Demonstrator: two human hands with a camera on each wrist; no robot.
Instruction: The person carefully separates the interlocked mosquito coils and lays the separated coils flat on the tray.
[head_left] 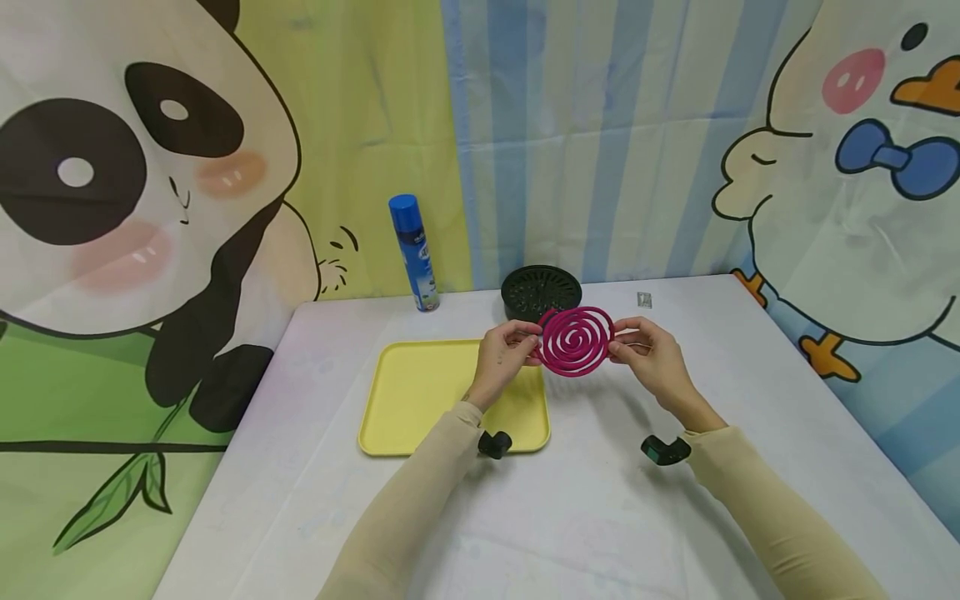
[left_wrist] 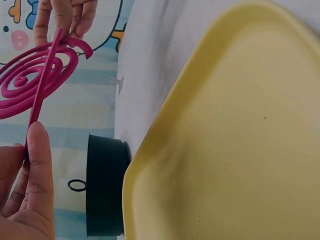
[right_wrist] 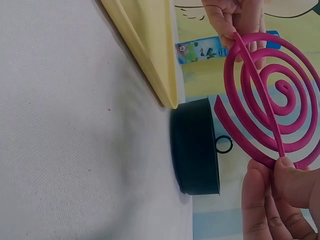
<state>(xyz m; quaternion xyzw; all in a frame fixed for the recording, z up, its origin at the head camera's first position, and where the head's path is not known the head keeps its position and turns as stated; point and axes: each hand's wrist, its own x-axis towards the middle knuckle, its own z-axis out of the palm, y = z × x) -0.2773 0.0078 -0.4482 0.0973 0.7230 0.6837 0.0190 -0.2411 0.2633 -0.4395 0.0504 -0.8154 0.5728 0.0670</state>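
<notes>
A magenta mosquito coil [head_left: 574,372] is held up above the table between both hands. My left hand [head_left: 504,358] pinches its left edge between thumb and fingers. At the opposite edge, my right hand [head_left: 654,358] grips it the same way. In both wrist views, a thin straight magenta strip [right_wrist: 262,87] crosses the open spiral from one hand to the other, like a second coil seen edge-on. One loose coil end [left_wrist: 85,47] sticks out near the right hand's fingers in the left wrist view.
A yellow tray [head_left: 420,400] lies under the left forearm. Behind the hands stands a round black coil holder [head_left: 542,287] with a small ring [right_wrist: 224,144]. A blue spray can [head_left: 415,254] stands at the back left, and a small grey metallic piece [head_left: 644,300] lies at the back right.
</notes>
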